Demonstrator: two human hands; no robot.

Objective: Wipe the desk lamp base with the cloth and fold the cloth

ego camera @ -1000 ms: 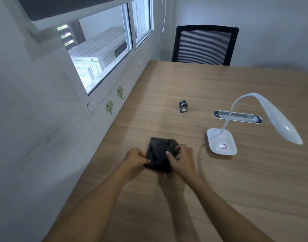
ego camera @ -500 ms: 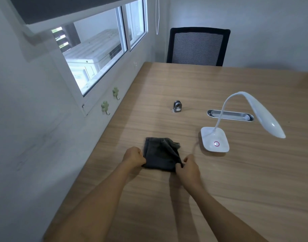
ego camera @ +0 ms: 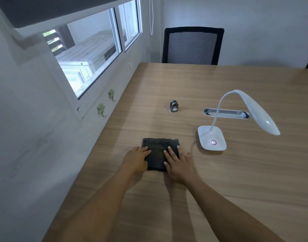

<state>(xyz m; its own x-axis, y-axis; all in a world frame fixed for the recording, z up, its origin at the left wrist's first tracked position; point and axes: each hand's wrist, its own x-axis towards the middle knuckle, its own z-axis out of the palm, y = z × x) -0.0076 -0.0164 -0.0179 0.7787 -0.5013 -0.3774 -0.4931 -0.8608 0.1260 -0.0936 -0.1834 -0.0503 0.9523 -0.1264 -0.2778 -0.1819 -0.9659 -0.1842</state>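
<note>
1. Lying flat on the light wooden desk, close to its left edge, a dark grey cloth is folded into a squarish pad.
2. The left hand rests palm down on the cloth's left side, fingers stretched out and close together, gripping nothing.
3. The right hand lies flat over the cloth's right side, fingers spread apart; the outer fingers reach past the cloth onto the bare wood.
4. Both forearms come in from the near edge of the desk.
5. A white desk lamp base, a rounded square with a pink ring button, stands just right of the cloth and apart from it.
6. From the base a thin white flexible neck rises and bends over into a long white lamp head that points down towards the right.
7. Behind the base, a silver oval cable slot is set into the desk.
8. A small grey metal ring-shaped piece stands upright towards the middle of the desk, beyond the cloth.
9. A black mesh-backed chair sits at the far edge.
10. Two green flower-shaped hooks are stuck on the wall by the left edge, below a window.
</note>
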